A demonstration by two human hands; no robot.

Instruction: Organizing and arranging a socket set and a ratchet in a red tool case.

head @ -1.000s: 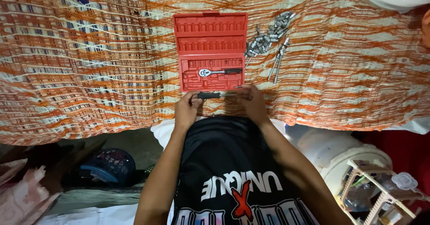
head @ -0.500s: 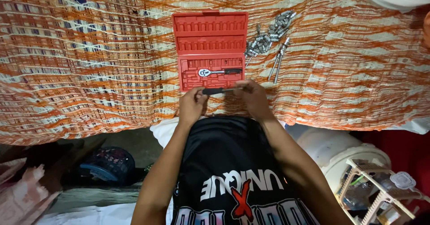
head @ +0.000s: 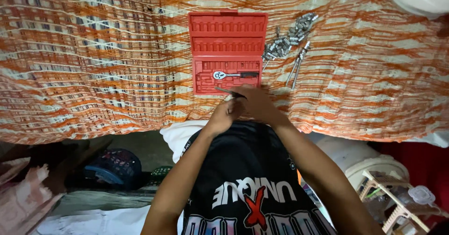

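Holding a slim black-handled metal driver tool (head: 230,92) with both hands closed on it, left hand (head: 223,114) and right hand (head: 255,105) pressed together, I see its long axis slanting up-left over the open red plastic socket case (head: 228,52) directly ahead

I see a bright red case (head: 228,38), lid and tray alike, lying on a cloth (head: 93,66) woven in orange, white and bluish streaks. In the tray sits a silver ratchet (head: 235,75) with a black grip. Beside the case, the sockets (head: 287,40) and bars (head: 298,65) are silvery grey. My shirt (head: 248,183) is black with white lettering and a red cross.
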